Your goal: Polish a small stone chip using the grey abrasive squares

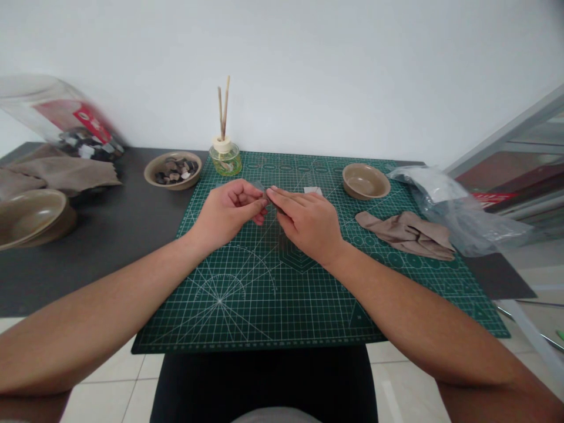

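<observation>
Over the green cutting mat (247,317), my two hands meet fingertip to fingertip. My left hand (231,208) is closed in a pinch, thumb against curled fingers, on a small translucent plastic piece (258,187) that looks like part of a little clear bag. My right hand (308,218) has its fingers pressed together, the tips at the edge of that same piece; most of it is hidden by the fingers. Just beyond my right hand a small white paper piece (313,191) shows on the mat.
A bowl of dark brown pieces (176,173) and a reed diffuser (225,155) stand behind on the left. Farther left are another bowl (35,214), a brown cloth (66,170) and a filled bag (83,126). Rightward lie a bowl (365,183), a cloth (409,232) and a plastic bag (462,211).
</observation>
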Available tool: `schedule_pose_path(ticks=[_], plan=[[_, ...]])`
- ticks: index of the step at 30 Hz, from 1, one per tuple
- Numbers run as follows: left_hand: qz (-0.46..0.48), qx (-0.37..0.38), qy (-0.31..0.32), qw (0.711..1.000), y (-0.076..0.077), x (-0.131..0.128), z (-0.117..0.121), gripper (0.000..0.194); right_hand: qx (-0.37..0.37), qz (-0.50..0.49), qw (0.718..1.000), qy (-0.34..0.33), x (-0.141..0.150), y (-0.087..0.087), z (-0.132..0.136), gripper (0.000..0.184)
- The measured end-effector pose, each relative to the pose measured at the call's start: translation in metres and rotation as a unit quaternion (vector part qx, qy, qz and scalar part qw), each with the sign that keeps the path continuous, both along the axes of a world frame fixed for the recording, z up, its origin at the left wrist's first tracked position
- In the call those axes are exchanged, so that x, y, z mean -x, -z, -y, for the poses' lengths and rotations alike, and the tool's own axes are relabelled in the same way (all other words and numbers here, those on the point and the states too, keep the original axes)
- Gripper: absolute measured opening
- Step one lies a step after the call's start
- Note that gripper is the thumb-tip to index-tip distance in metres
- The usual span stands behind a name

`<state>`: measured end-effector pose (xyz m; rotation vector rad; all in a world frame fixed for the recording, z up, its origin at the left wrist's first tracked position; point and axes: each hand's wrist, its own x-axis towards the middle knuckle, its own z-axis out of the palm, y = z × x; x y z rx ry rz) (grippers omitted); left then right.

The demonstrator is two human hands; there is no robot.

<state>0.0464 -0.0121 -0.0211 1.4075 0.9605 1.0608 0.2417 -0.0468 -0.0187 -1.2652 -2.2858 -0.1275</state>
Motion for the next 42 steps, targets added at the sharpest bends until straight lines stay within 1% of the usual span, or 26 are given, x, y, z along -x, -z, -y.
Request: schedule_pose_path(ticks=[4,9,13,16,23,28,34,37,42], plan=[[-0.018,0.02,0.022,0.999,-0.0024,0.0005,-0.0001,0.026,0.002,0.0,1.0,0.004,0.0002,-0.0003,0.0005,0.04],[-0.055,-0.01,0.023,0.998,-0.0042,0.0003,-0.0013,0.023,-0.003,0.005,1.0,-0.015,0.0018,-0.0005,0.0023,0.041],[-0.034,-0.004,0.009,0.999,-0.0026,-0.0002,-0.0019,0.029,0.009,0.011,1.0,-0.015,0.0026,-0.0007,0.0024,0.042],[-0.024,0.009,-0.008,1.0,-0.0013,-0.0008,-0.0018,0.029,0.017,0.004,1.0,-0.007,0.0022,-0.0007,0.0015,0.041],[-0.012,0.023,-0.007,1.0,-0.0001,-0.0012,-0.0028,0.027,0.022,-0.009,1.0,0.017,0.0018,-0.0005,0.0005,0.039],[-0.021,0.031,-0.009,0.999,0.001,0.0,-0.0037,0.025,0.034,0.001,0.999,0.019,0.0021,-0.0015,0.001,0.038],[-0.043,0.015,-0.004,0.999,0.0011,0.001,-0.0035,0.024,0.015,0.015,1.0,0.015,0.0005,0.0036,-0.0012,0.031],[-0.065,0.013,0.011,0.998,0.0005,0.001,-0.0038,0.024,0.009,0.025,0.999,0.021,-0.0002,0.006,-0.0025,0.026],[-0.081,0.016,0.023,0.996,0.0012,0.0015,-0.0046,0.024,0.001,0.043,0.999,0.015,-0.0009,0.0054,-0.0027,0.021]])
